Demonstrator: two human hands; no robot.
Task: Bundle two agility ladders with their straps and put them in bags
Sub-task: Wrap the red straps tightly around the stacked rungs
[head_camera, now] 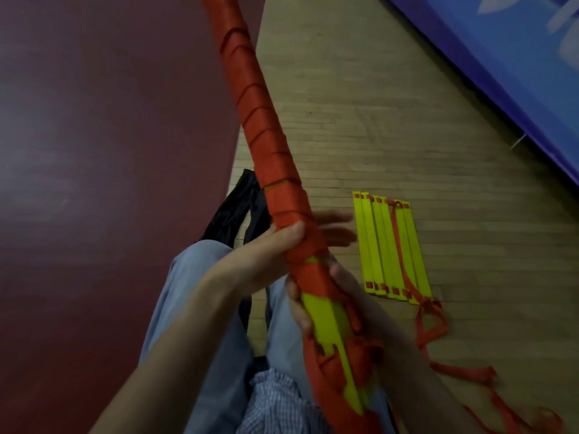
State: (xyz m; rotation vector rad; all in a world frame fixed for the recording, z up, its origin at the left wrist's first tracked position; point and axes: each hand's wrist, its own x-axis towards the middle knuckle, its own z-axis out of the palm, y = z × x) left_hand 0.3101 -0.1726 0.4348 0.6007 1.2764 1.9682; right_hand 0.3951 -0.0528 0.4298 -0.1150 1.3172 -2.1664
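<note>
While the person sits on the wooden floor, legs in blue jeans stretched forward, one bundled ladder is held up off the floor, slanting from the lap toward the upper left.

- Bundled ladder: red strap wound in a spiral along most of its length. Yellow rungs are bare at the near end, with loose red loops bunched around them.
- Left hand: wrapped round the strapped part, thumb across the front. Its fingers show past the far side, blurred.
- Right hand: grips the bundle just below the left, fingers curled onto the bare yellow section.
- Second ladder: flat on the floor to the right, rungs gathered side by side. Its own loose strap trails toward the lower right.
- Black bag: crumpled on the floor behind the raised bundle, at the edge of a maroon mat.
- Blue panel: upper right corner.
</note>
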